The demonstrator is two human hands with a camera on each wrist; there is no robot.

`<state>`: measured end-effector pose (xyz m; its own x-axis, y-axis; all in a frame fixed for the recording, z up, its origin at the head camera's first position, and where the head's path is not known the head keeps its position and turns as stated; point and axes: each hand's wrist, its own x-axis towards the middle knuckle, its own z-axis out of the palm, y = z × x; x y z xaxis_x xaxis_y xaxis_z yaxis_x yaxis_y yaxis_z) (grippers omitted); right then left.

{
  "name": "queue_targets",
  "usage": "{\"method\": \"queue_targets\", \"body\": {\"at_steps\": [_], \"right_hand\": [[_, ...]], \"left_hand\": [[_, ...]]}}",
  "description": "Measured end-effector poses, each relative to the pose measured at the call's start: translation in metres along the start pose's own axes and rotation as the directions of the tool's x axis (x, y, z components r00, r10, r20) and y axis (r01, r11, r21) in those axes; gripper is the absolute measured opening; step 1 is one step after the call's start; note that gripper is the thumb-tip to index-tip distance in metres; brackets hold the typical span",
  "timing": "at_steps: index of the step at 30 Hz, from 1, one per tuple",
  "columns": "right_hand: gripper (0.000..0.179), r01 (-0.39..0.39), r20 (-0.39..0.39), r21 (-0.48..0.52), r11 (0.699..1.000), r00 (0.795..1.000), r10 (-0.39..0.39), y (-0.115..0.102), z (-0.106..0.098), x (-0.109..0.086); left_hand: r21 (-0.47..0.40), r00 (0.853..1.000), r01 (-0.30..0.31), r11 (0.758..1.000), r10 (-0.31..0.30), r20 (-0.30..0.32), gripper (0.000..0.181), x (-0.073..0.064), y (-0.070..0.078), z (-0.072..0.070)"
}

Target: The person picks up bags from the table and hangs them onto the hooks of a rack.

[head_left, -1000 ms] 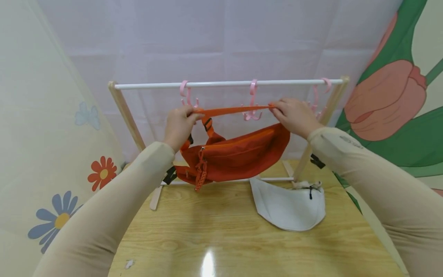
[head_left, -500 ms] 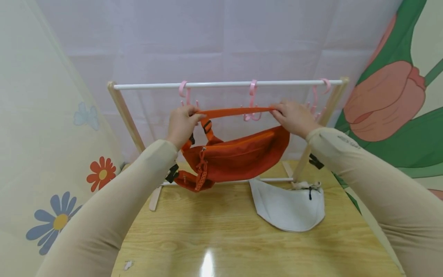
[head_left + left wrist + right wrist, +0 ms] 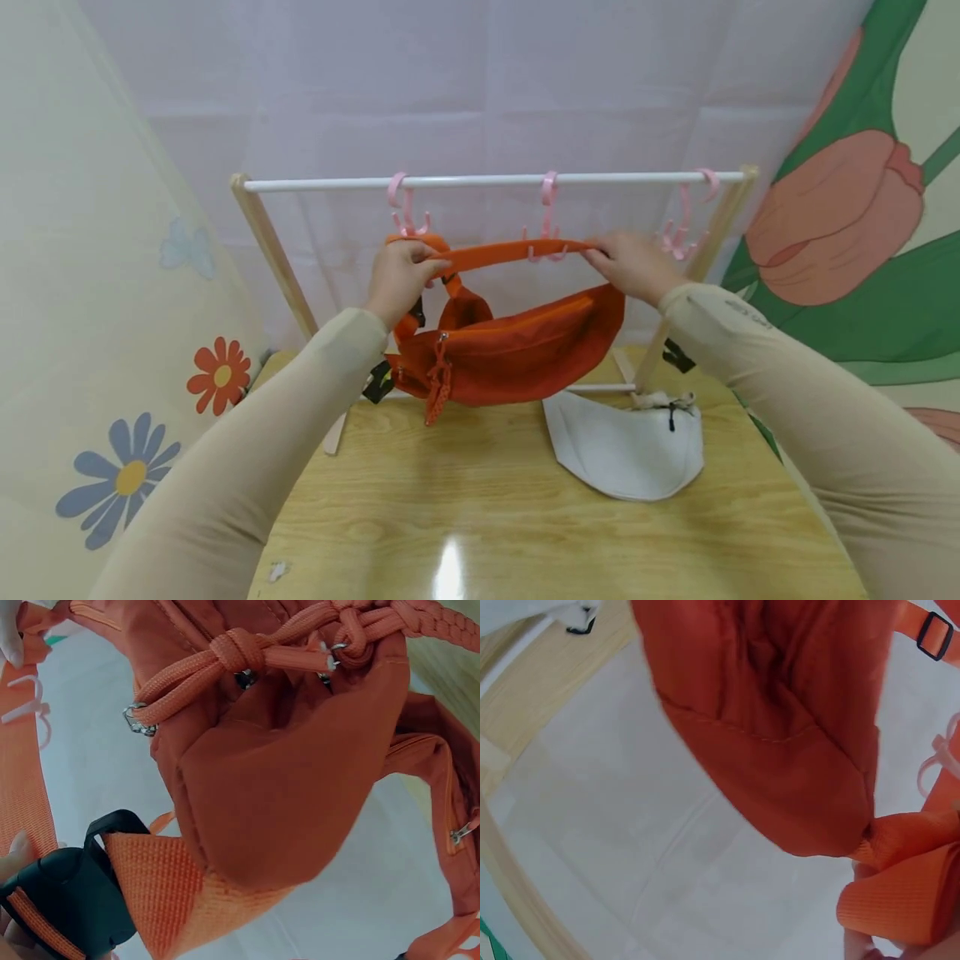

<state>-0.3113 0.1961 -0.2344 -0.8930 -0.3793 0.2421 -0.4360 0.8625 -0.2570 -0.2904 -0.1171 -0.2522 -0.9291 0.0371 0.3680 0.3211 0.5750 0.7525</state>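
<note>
Orange webbing is what I line up by: the strap (image 3: pixel 487 256) runs sideways through the middle of the head frame, tilting up slightly to the right, pinched near one end by the left hand (image 3: pixel 401 279) and at the other by the right hand (image 3: pixel 636 265). From both grips the red-orange bag (image 3: pixel 525 354) hangs below, frame centre, its long axis climbing from lower left to upper right. The relation I judge decisive is strap to middle pink hook (image 3: pixel 547 220), which hangs from the white rail (image 3: pixel 476 181) between the hands, with the right hand nearer. I see its front prongs overlapping the strap; whether they bear any weight, I can't tell. From here, I'd want the strap kept level and taut across those prongs.
</note>
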Motion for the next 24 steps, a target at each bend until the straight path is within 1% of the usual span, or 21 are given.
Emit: {"method": "queue_targets", "body": {"at_steps": [3,7,9,11,14,16,19,21,24], "right_hand": [[0.035,-0.03,0.025,0.091,0.995,0.999,0.028,-0.002,0.003,-0.001],[0.033,-0.046,0.044,0.224,0.974,0.998,0.037,-0.002,0.007,-0.002],[0.033,-0.049,0.052,0.288,0.956,0.998,0.035,0.0,0.01,-0.002],[0.036,-0.069,0.059,0.357,0.931,0.997,0.051,0.002,0.014,-0.003],[0.04,-0.093,0.057,0.442,0.892,0.995,0.076,0.004,0.019,-0.004],[0.041,-0.097,0.042,0.475,0.875,0.995,0.088,0.005,0.023,-0.004],[0.042,-0.08,0.013,0.498,0.864,0.996,0.085,0.007,0.029,-0.005],[0.041,-0.078,0.004,0.506,0.859,0.996,0.088,0.008,0.033,-0.006],[0.046,-0.112,0.016,0.493,0.863,0.993,0.12,0.008,0.037,-0.008]], "left_hand": [[-0.005,1.0,0.021,1.0,-0.021,0.007,0.02,-0.002,-0.005,0.001],[-0.003,0.999,0.037,0.999,-0.037,0.015,0.022,-0.006,-0.009,0.003],[-0.022,0.998,0.051,0.998,-0.051,0.031,0.023,-0.009,-0.011,0.004],[-0.041,0.997,0.063,0.997,-0.061,0.052,0.023,-0.012,-0.012,0.006],[-0.063,0.995,0.059,0.996,-0.053,0.085,0.024,-0.015,-0.016,0.009],[-0.055,0.994,0.035,0.998,-0.03,0.101,0.023,-0.016,-0.018,0.011],[-0.057,0.99,0.022,0.998,-0.014,0.139,0.022,-0.016,-0.022,0.014],[-0.061,0.986,0.012,0.998,-0.001,0.166,0.022,-0.016,-0.023,0.016],[-0.043,0.979,0.021,0.999,-0.011,0.204,0.024,-0.016,-0.026,0.018]]}}
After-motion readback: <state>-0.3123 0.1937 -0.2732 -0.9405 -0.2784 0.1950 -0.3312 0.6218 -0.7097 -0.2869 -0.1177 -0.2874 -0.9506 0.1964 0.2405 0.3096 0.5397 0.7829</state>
